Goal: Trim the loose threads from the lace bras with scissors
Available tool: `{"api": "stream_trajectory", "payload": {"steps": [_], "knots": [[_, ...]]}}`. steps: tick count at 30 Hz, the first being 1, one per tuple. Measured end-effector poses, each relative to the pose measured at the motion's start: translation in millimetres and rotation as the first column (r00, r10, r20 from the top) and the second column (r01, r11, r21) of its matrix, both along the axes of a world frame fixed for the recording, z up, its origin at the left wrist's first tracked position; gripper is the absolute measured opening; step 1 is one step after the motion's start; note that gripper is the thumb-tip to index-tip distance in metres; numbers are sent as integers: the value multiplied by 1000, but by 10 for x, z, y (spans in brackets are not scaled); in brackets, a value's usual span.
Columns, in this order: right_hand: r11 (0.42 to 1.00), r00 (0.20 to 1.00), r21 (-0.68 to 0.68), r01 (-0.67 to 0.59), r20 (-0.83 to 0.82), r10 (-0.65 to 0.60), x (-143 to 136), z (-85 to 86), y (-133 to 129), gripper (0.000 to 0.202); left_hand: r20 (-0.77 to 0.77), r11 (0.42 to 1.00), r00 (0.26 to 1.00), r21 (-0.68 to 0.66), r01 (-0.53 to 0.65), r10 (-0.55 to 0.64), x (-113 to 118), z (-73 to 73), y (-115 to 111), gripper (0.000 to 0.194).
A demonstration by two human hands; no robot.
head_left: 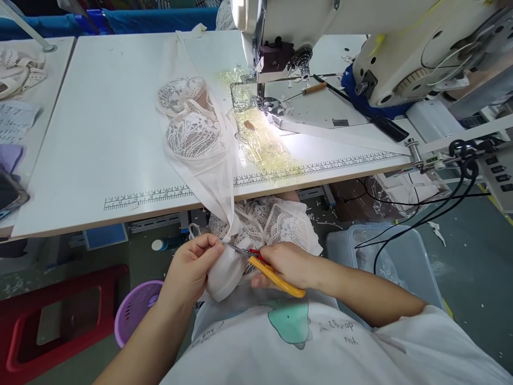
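My left hand (196, 262) pinches the edge of a white bra (224, 275) that lies over my lap, just below the table edge. In my right hand (284, 262) is a pair of scissors (276, 276) with yellow and red handles. Their blades point left toward the fingertips of my left hand, at the fabric edge. More white lace bra cups (194, 133) lie on the table, and straps run from them over the edge down to my hands. Lace pieces (286, 224) also rest on my lap behind the scissors.
A sewing machine (288, 27) with a lit needle area stands at the back. A wooden-handled awl (315, 89) lies beside it. A printed ruler (320, 170) runs along the table edge. Below are a purple basket (138, 310), a red stool (20, 331) and a clear bin (417, 256).
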State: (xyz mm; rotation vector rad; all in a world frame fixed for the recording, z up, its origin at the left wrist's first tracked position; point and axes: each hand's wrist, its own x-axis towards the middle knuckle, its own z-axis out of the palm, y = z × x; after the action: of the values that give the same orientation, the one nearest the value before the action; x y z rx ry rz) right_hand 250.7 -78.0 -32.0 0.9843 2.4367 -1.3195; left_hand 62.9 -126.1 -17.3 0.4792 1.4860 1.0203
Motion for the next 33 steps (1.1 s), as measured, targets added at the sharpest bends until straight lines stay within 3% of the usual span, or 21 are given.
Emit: {"api": "stream_trajectory", "payload": {"steps": [3, 6, 9, 12, 17, 23, 26, 30, 32, 33], "knots": [[994, 995, -43, 98, -11, -99, 1, -61, -36, 34, -15, 1000, 1000, 9, 14, -13, -26, -30, -31, 30], [954, 945, -105, 280, -146, -293, 72, -89, -18, 36, -49, 998, 997, 24, 54, -53, -37, -39, -71, 28], [877, 767, -194, 440, -425, -480, 151, -39, 46, 33, -103, 991, 988, 63, 121, -114, -15, -12, -91, 23], [843, 609, -215, 493, -607, -511, 144, 72, 97, 27, -163, 981, 975, 92, 168, -152, 24, 28, -91, 18], [865, 642, -330, 378, -580, -502, -33, 175, 88, 22, -352, 937, 896, 119, 330, -271, 52, 47, -81, 16], [864, 676, -400, 305, -548, -492, -139, 88, 43, 22, -498, 850, 769, 111, 515, -401, 110, 85, -68, 21], [889, 701, -333, 313, -550, -453, -58, 106, 52, 18, -644, 749, 621, 111, 654, -447, 97, 94, -63, 21], [892, 678, -184, 413, -591, -436, 212, 187, 80, 17, -894, 543, 227, -22, 839, -387, -93, 30, -45, 25], [868, 654, -100, 486, -617, -437, 381, 206, 90, 15, -931, 511, 77, -126, 850, -357, -218, -12, -35, 28], [854, 652, -55, 517, -620, -435, 461, 205, 95, 14, -933, 511, 40, -160, 844, -359, -270, -26, -31, 29]]}}
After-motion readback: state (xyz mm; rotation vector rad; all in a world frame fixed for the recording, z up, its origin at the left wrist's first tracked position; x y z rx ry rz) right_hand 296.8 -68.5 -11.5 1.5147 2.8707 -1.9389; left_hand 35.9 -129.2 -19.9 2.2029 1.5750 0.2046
